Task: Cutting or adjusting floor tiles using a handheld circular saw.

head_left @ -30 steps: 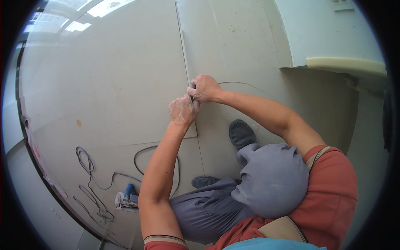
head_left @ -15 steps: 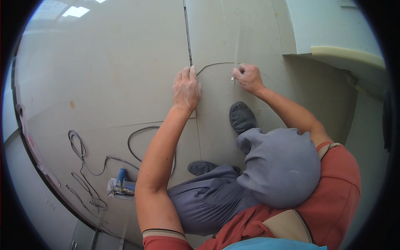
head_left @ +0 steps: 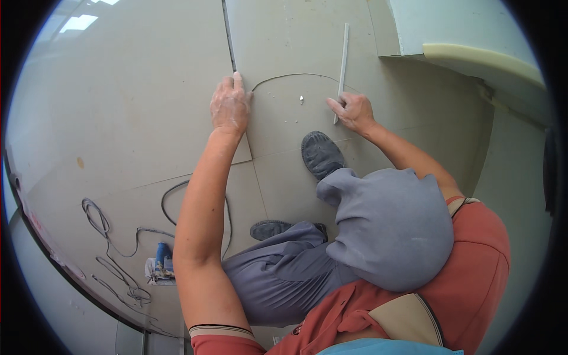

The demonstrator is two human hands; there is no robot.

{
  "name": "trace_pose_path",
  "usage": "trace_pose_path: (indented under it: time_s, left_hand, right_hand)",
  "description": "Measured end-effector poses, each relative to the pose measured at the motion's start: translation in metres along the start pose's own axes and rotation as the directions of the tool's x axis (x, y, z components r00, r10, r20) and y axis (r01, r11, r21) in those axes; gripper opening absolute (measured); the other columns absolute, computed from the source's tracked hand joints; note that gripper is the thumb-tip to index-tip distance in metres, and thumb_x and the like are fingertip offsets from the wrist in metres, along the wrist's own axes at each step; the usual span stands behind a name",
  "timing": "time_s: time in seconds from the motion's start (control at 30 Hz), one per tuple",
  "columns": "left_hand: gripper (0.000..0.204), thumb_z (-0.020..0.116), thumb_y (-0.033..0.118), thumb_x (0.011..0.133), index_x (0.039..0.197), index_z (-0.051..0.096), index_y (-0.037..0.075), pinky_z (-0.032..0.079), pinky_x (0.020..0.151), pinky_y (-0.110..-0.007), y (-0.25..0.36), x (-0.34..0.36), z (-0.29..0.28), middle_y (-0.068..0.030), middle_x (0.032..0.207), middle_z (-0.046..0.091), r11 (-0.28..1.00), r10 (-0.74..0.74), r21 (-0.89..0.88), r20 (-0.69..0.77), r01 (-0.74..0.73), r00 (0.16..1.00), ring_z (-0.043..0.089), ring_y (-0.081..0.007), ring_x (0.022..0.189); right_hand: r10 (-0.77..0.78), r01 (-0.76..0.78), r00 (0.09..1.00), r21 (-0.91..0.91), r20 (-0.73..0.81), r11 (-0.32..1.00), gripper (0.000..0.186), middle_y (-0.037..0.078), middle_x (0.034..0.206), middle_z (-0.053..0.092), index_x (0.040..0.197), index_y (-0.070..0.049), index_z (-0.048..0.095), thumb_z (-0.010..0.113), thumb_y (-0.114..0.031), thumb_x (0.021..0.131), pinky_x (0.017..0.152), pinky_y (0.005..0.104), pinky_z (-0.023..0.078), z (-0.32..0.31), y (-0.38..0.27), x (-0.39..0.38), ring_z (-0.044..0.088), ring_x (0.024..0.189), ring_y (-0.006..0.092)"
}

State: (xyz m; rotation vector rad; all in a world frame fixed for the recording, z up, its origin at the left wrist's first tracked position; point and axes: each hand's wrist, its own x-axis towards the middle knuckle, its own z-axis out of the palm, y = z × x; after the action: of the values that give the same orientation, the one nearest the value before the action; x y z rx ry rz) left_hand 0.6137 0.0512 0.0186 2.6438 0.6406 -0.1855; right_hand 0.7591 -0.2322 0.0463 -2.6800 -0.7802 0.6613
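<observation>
My left hand (head_left: 231, 107) lies with fingers stretched along the edge of a large beige tile (head_left: 142, 100), beside a narrow dark gap (head_left: 229, 38). My right hand (head_left: 357, 111) is closed around the lower part of a thin straight white strip (head_left: 344, 56), its thumb crossing the strip. The upper length of the strip points away from me. Between my hands, a small shiny pointed piece (head_left: 302, 99) rests on the floor among tiny white crumbs. A thin dark curved line (head_left: 296, 75) runs across the tile beyond it.
A blue power tool (head_left: 161, 260) with a grey cord (head_left: 94, 216) looped about it sits at the lower left. My dark shoes (head_left: 321, 155) are near my hands. A white block with a cream curved edge (head_left: 473, 54) stands at the upper right.
The white strip, blurred by motion before, now shows sharply; it has moved right with my right hand, away from the small shiny piece. My left hand stays at the tile edge. The view has shifted.
</observation>
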Motion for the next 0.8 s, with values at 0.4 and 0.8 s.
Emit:
trace_pose_path:
  time_s: [0.4, 0.8]
  left_hand:
    - [0.062, 0.074, 0.027, 0.085, 0.137, 0.055, 0.001, 0.049, 0.089, -0.041, -0.006, -0.01, -0.002, -0.0114, 0.106, 0.061, 0.995, 0.096, 0.034, -0.073, -0.094, 0.993, 0.059, -0.0287, 0.101]
    - [0.064, 0.077, 0.029, 0.081, 0.139, 0.055, 0.01, 0.046, 0.081, -0.038, -0.022, -0.004, 0.008, -0.0055, 0.101, 0.058, 0.984, 0.17, -0.018, -0.188, -0.177, 0.967, 0.056, -0.0242, 0.093]
  right_hand:
    - [-0.614, 0.602, 0.762, -0.123, -0.205, 0.789, 0.069, 0.021, 0.15, 0.038, 0.142, -0.009, 0.049, 0.071, -0.044, 0.087, 0.118, 0.048, 0.03, 0.006, -0.113, 0.106, 0.034, 0.143, 0.0393]
    - [-0.744, 0.803, 0.585, 0.105, -0.322, 0.586, 0.081, 0.027, 0.154, 0.03, 0.143, -0.01, 0.048, 0.062, -0.066, 0.086, 0.119, 0.0585, 0.023, 0.055, -0.143, 0.172, 0.031, 0.143, 0.0465]
